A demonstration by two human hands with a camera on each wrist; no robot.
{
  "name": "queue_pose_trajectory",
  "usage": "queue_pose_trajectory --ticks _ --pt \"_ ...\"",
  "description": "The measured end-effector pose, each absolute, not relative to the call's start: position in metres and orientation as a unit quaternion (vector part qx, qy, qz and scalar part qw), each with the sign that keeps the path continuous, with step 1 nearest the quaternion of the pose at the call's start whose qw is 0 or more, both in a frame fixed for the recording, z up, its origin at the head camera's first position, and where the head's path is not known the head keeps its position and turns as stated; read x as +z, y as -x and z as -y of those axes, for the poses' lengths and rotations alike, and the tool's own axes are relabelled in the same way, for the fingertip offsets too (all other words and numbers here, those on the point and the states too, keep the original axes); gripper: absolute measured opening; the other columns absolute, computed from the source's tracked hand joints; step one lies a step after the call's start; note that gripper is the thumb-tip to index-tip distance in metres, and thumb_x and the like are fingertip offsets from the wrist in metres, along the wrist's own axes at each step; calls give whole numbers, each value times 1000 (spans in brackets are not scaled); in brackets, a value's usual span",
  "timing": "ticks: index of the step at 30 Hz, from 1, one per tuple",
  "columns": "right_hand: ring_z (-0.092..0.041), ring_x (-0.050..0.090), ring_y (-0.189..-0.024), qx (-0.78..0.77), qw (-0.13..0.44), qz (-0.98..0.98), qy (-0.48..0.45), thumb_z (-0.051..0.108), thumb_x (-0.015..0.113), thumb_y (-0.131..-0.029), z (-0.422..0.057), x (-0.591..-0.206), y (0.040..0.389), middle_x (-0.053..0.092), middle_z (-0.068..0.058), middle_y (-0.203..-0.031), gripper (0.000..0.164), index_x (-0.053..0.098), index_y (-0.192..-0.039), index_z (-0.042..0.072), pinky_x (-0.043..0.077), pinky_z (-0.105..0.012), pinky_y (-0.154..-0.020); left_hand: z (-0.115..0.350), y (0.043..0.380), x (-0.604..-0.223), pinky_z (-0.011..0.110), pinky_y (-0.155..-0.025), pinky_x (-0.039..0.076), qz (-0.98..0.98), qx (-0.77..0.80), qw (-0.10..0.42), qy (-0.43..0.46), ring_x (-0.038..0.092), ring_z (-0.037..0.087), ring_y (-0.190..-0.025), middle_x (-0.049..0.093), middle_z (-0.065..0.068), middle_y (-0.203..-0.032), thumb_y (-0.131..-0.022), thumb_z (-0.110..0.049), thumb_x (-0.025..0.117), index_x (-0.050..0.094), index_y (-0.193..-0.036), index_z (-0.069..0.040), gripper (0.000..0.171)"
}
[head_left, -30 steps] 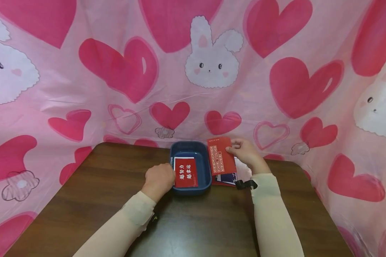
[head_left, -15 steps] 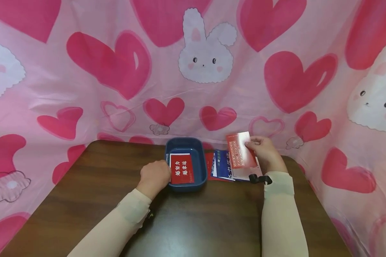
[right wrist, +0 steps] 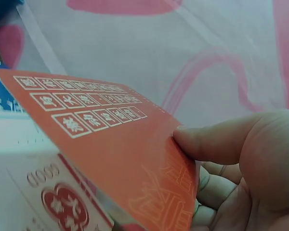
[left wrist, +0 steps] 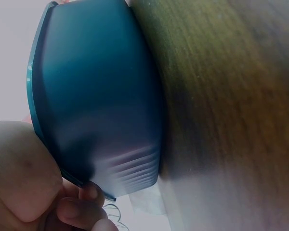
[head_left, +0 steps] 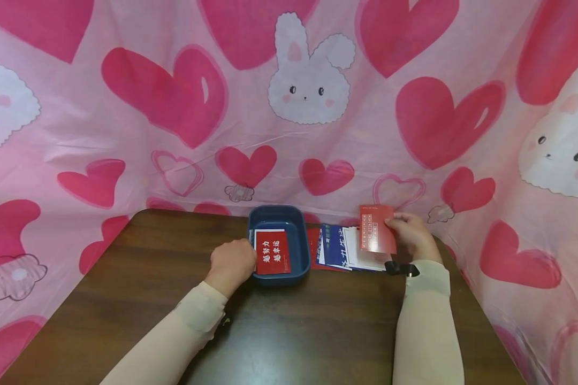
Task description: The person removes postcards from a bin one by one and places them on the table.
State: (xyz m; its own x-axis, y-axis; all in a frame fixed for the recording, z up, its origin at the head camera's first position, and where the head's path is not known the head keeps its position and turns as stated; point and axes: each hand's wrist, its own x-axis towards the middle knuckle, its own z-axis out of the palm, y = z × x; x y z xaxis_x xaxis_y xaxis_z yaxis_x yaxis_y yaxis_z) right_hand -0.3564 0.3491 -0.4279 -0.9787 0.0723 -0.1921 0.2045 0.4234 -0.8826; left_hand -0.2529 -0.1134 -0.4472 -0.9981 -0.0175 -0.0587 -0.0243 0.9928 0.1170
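In the head view a deep blue plastic box (head_left: 280,279) stands on the table. My left hand (head_left: 231,264) grips its left rim with curled fingers; the left wrist view shows the fingers (left wrist: 74,211) at the rim of the box's ribbed side wall (left wrist: 96,86). A red card (head_left: 273,252) with white lettering lies inside, over a white-edged one. To the right, my right hand (head_left: 412,235) pinches another red card (head_left: 377,230) by its right edge, thumb on the printed face. That card is held above an overlapping row of cards, among them a blue one (head_left: 334,245).
The row starts with a red card (head_left: 313,246) beside the box, and a white card (head_left: 353,248) follows the blue one. Brown wooden table (head_left: 289,331) extends in front. A pink heart-patterned sheet (head_left: 250,128) rises behind the back edge.
My right hand has moved right with the red card, away from the box, uncovering more of the card row. My left hand keeps its grip on the box. The head view has shifted slightly.
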Motion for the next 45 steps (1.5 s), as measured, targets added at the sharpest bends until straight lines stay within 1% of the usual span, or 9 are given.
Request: queue_pose_trajectory --ticks 3,6,11,16,21,30,36,41,45 --pt "-26 69 -121 -536 95 -832 -105 37 62 -117 -357 -435 356 58 -28 -161 67 45 -170 1 66 -26 -85 114 253 -447 52 -73 71 -998 60 31 12 70 27 -72 80 11 -99 -81 -41 100 76 -120 -5 59" --pt "-32 67 -130 -539 123 -824 -124 39 63 -117 -364 -442 356 53 -28 -168 69 43 -172 3 67 -29 -87 114 253 -447 52 -74 71 -997 63 32 17 70 26 -72 80 11 -98 -81 -41 100 76 -120 -5 59" --pt "-36 68 -128 -532 137 -824 -135 36 66 -116 -369 -455 357 54 -31 -164 65 47 -166 0 69 -38 -90 114 253 -448 52 -72 71 -998 59 32 18 69 28 -72 79 13 -97 -83 -41 99 75 -119 -4 57" --pt "-37 63 -126 -497 139 -847 -127 32 65 -115 -368 -464 359 53 -31 -161 63 46 -165 -2 63 -34 -87 115 253 -450 53 -72 70 -997 66 30 17 70 28 -74 79 13 -98 -83 -41 98 75 -120 -4 57" --pt "-35 66 -118 -469 129 -865 -122 28 67 -114 -364 -471 362 60 -31 -152 58 53 -160 -5 62 -32 -84 117 252 -450 52 -73 71 -997 72 31 15 70 27 -74 80 12 -99 -82 -40 99 75 -121 -4 58" --pt "-41 66 -118 -367 116 -916 -115 25 69 -112 -356 -472 364 66 -34 -146 54 62 -152 -9 62 -51 -98 117 251 -449 51 -71 71 -997 76 25 13 70 27 -73 80 11 -96 -82 -40 99 76 -120 -5 56" --pt "-47 64 -123 -315 91 -937 -118 22 71 -109 -348 -471 364 64 -36 -150 51 64 -147 -12 57 -62 -109 116 251 -449 51 -72 71 -997 73 23 14 71 27 -73 80 11 -97 -82 -41 99 76 -121 -5 58" --pt "-50 63 -126 -308 82 -940 -119 22 73 -106 -346 -470 362 64 -36 -149 51 65 -144 -11 55 -66 -112 114 251 -450 52 -71 71 -998 66 19 12 71 28 -73 81 11 -97 -82 -42 98 77 -122 -4 58" --pt "-48 62 -125 -325 96 -931 -134 23 69 -108 -347 -470 362 63 -35 -149 50 63 -147 -9 57 -66 -111 113 253 -450 52 -71 71 -998 54 18 4 71 28 -74 81 12 -99 -83 -43 98 77 -122 -4 59"
